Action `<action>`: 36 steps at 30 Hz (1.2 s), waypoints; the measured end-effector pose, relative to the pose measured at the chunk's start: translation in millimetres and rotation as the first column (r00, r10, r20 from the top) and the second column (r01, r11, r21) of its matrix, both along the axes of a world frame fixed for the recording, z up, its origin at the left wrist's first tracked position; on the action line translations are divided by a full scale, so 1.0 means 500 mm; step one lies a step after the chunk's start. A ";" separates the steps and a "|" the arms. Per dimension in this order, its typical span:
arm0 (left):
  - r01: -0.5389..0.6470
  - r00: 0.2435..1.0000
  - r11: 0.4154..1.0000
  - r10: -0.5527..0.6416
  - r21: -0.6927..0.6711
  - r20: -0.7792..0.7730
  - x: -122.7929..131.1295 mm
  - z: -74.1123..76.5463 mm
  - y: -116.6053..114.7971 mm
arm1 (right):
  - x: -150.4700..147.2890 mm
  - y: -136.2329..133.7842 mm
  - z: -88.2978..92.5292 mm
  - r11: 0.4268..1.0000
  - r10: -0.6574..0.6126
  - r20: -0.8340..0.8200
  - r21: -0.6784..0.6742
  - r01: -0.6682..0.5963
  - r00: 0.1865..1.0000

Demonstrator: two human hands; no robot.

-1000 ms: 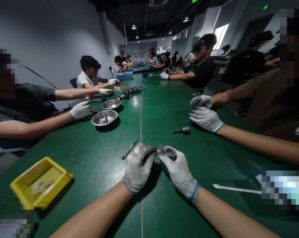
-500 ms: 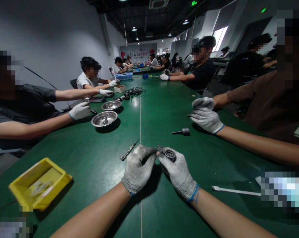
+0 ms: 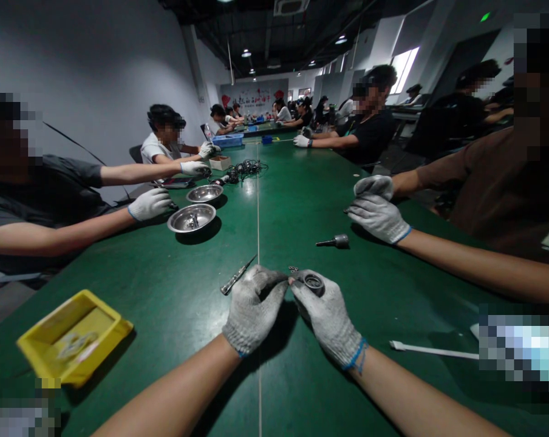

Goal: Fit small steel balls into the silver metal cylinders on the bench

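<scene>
Both my hands wear grey knit gloves and meet over the green table [image 3: 302,200]. My right hand [image 3: 327,315] is closed around a small round metal part [image 3: 313,283] with a hollow centre. My left hand [image 3: 252,309] is curled, its fingertips pinched against the edge of that part; what it pinches is too small to make out. A few tiny metal bits [image 3: 293,268] lie on the table just beyond my fingers. A slim metal tool [image 3: 237,275] lies to the left of my left hand.
A yellow tray [image 3: 71,337] sits near left. Two steel bowls [image 3: 191,217] stand further left by a co-worker's gloved hand [image 3: 150,203]. A metal pin part [image 3: 334,242] lies before another worker's gloved hands [image 3: 377,212]. A white stick [image 3: 432,349] lies right.
My hands have stayed almost still on the round part. The co-worker's hand on the left has shifted slightly.
</scene>
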State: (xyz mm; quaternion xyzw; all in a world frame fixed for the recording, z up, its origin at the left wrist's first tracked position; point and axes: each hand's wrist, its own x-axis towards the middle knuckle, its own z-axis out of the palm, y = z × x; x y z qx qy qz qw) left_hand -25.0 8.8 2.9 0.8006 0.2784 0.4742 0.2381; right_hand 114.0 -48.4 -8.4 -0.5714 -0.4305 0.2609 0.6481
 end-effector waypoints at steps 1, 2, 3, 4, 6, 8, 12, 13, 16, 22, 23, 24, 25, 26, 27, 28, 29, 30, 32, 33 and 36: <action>0.003 1.000 1.000 -0.003 0.006 0.007 0.000 0.001 0.000 | 0.000 0.000 -0.001 1.000 -0.002 -0.002 0.001 0.002 1.000; 0.006 1.000 1.000 -0.006 0.012 0.012 0.000 0.001 0.000 | 0.001 0.000 -0.001 1.000 -0.002 -0.004 0.001 0.002 1.000; 0.007 1.000 1.000 -0.007 0.018 0.017 0.001 0.002 0.000 | 0.001 0.000 -0.001 1.000 -0.002 -0.007 0.002 0.002 1.000; 0.008 1.000 1.000 -0.009 0.022 0.018 0.001 0.002 0.000 | 0.001 0.000 -0.001 1.000 0.000 -0.012 0.004 0.000 1.000; 0.011 1.000 1.000 -0.012 0.029 0.019 0.002 0.002 0.001 | 0.001 0.000 0.000 1.000 0.003 -0.020 0.002 -0.003 1.000; 0.015 1.000 0.999 -0.016 0.039 0.021 0.002 0.001 0.003 | 0.001 0.000 0.001 1.000 0.003 -0.030 -0.009 -0.003 1.000; 0.032 0.999 0.997 -0.033 0.063 0.024 0.001 0.000 0.003 | 0.002 0.001 -0.002 0.999 -0.004 -0.051 -0.035 0.002 0.999; 0.035 0.999 0.997 -0.037 0.068 0.025 0.000 0.000 0.003 | 0.002 0.001 -0.003 0.999 -0.008 -0.054 -0.036 0.006 0.998; 0.040 0.999 0.996 -0.042 0.080 0.027 0.000 0.001 0.003 | 0.002 0.002 -0.007 0.999 -0.019 -0.055 -0.034 0.017 0.998; 0.003 1.000 0.999 -0.004 0.046 0.026 -0.003 0.001 0.006 | -0.005 0.001 -0.002 1.000 0.005 0.006 0.020 -0.005 1.000; -0.019 1.000 1.000 0.019 0.024 0.023 -0.005 0.002 0.007 | -0.008 -0.001 0.001 0.999 0.010 0.036 0.034 -0.011 0.999; -0.044 0.999 0.999 0.044 -0.005 0.021 -0.006 0.004 0.007 | -0.011 -0.002 0.004 0.999 0.013 0.071 0.049 -0.016 0.997; -0.066 0.997 0.997 0.067 -0.034 0.024 -0.007 0.008 0.008 | -0.013 -0.004 0.007 0.998 0.014 0.106 0.064 -0.021 0.994; -0.084 0.996 0.995 0.086 -0.061 0.032 -0.008 0.012 0.009 | -0.016 -0.006 0.009 0.997 0.014 0.137 0.079 -0.025 0.990; -0.097 0.994 0.992 0.101 -0.084 0.046 -0.009 0.018 0.009 | -0.018 -0.008 0.011 0.995 0.011 0.162 0.093 -0.026 0.987; -0.103 0.992 0.989 0.110 -0.103 0.062 -0.010 0.024 0.009 | -0.019 -0.009 0.012 0.994 0.006 0.180 0.104 -0.025 0.984; -0.102 0.991 0.988 0.112 -0.116 0.078 -0.011 0.032 0.009 | -0.020 -0.010 0.013 0.994 0.002 0.191 0.109 -0.024 0.982; -0.093 0.990 0.987 0.105 -0.127 0.089 -0.011 0.040 0.009 | -0.021 -0.011 0.013 0.994 0.001 0.198 0.109 -0.023 0.980; -0.039 0.994 0.989 0.053 -0.144 0.094 -0.012 0.057 0.006 | -0.020 -0.011 0.012 0.994 0.010 0.203 0.104 -0.032 0.979; 0.004 0.996 0.989 0.009 -0.149 0.086 -0.012 0.066 0.004 | -0.020 -0.010 0.010 0.994 0.016 0.204 0.105 -0.038 0.979; 0.128 0.992 0.979 -0.126 -0.158 0.017 -0.014 0.093 -0.001 | -0.021 -0.007 0.006 0.992 0.019 0.205 0.116 -0.043 0.979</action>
